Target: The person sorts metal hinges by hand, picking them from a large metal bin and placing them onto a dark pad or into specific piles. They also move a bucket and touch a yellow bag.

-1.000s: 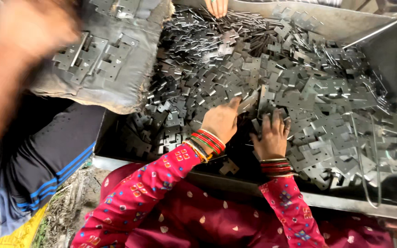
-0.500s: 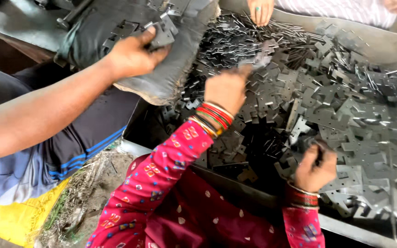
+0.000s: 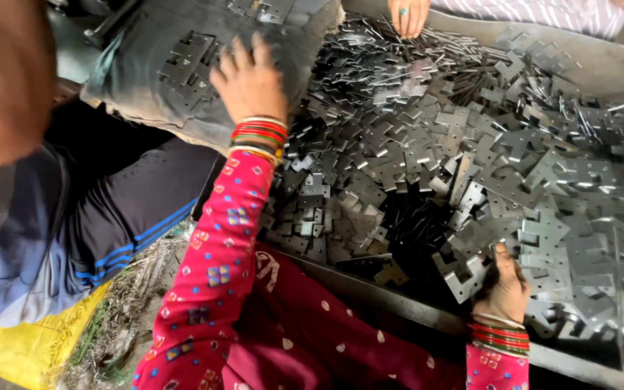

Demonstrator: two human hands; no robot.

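Grey metal plates are lying heaped in a metal tray, filling it to its near rim. The left hand is pressing flat, fingers spread, on a dark sack of plates beside the heap. The right hand is pinching one notched plate near the rim.

Left hand flat on grey sack of metal plates at far left, right hand clasping stamped plate near right, heap of metal plates filling tray, another person's hand far.
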